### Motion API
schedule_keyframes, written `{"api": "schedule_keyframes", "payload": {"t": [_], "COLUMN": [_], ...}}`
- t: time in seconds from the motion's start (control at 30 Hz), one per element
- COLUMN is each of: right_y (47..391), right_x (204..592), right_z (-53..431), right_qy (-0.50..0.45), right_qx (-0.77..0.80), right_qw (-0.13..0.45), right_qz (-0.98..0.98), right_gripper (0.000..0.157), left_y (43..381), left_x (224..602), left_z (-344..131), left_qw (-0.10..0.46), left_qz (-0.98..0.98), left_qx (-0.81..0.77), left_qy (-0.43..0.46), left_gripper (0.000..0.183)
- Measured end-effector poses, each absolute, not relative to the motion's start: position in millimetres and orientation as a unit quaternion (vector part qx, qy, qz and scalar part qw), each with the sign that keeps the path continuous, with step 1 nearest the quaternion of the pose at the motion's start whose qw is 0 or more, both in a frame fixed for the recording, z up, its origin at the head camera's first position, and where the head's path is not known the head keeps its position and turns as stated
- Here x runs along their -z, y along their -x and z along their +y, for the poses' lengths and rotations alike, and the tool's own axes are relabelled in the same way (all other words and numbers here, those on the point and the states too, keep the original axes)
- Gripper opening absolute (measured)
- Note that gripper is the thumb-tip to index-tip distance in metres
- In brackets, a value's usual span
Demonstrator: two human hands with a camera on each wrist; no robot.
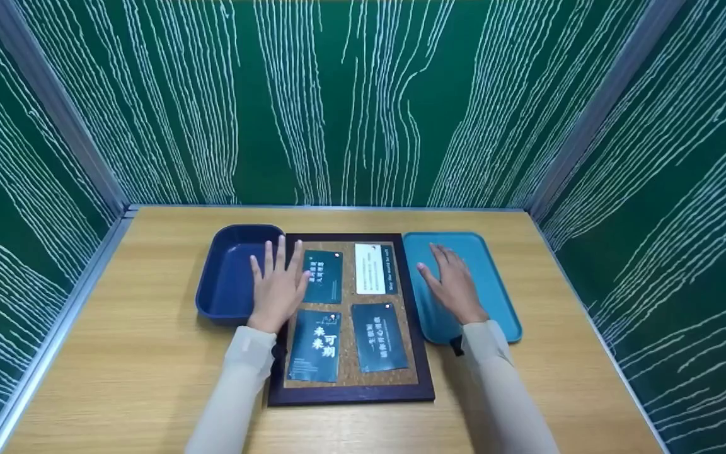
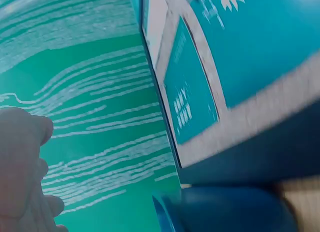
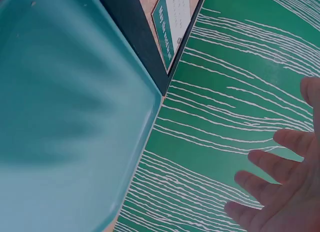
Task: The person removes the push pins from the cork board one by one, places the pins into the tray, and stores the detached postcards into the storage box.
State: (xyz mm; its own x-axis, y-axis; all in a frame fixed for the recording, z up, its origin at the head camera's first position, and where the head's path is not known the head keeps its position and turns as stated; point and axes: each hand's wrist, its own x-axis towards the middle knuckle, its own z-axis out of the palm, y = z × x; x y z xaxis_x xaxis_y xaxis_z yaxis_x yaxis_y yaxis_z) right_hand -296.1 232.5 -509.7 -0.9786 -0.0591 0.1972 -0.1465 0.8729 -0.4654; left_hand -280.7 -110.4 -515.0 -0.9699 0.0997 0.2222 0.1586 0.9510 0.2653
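Observation:
A cork board with a dark frame [image 1: 350, 396] lies mid-table, bearing a white-and-green card [image 1: 369, 271], an upper-left green card [image 1: 330, 287], a lower-left card [image 1: 314, 347] and a lower-right card [image 1: 380, 340]. Small pins show at the cards' tops. My left hand [image 1: 276, 293], fingers straight and spread, is over the board's left edge beside a navy bin [image 1: 227, 277]. My right hand [image 1: 455, 287] hovers over a teal tray [image 1: 492, 277], its fingers extended; a shadow falls on the tray in the right wrist view. Neither hand holds anything.
The wooden table [image 1: 130, 328] carries the bin left of the board and the tray on its right. Green panels with white wavy lines [image 1: 363, 101] rise behind and at both sides, joined by metal posts [image 1: 596, 107].

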Motion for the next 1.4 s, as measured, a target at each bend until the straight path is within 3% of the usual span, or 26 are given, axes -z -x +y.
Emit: {"api": "schedule_keyframes", "payload": {"t": [0.4,0.6,0.9,1.4], "right_y": [301.8,305.4,306.4,316.8], "right_x": [530.1,542.3,549.1,559.5], "right_z": [237.1,240.8,234.9,215.8], "right_qy": [-0.084,-0.090,-0.057,-0.099], "right_qx": [-0.375,-0.386,-0.379,-0.370], "right_qw": [0.044,0.005,-0.119,-0.155], "right_qz": [-0.922,-0.918,-0.916,-0.911], "right_gripper": [0.036,0.031,0.022,0.012], "left_y": [251.6,239.8,226.0,217.1], "left_x": [528.1,534.0,545.7,561.6], "left_z": [-72.2,-50.2,-20.4,15.6], "left_qw": [0.080,0.063,0.030,-0.037], "left_qz": [-0.979,-0.978,-0.971,-0.966], "left_qx": [0.154,0.152,0.179,0.171], "left_qy": [0.105,0.128,0.159,0.190], "left_gripper": [0.061,0.061,0.063,0.056]}}
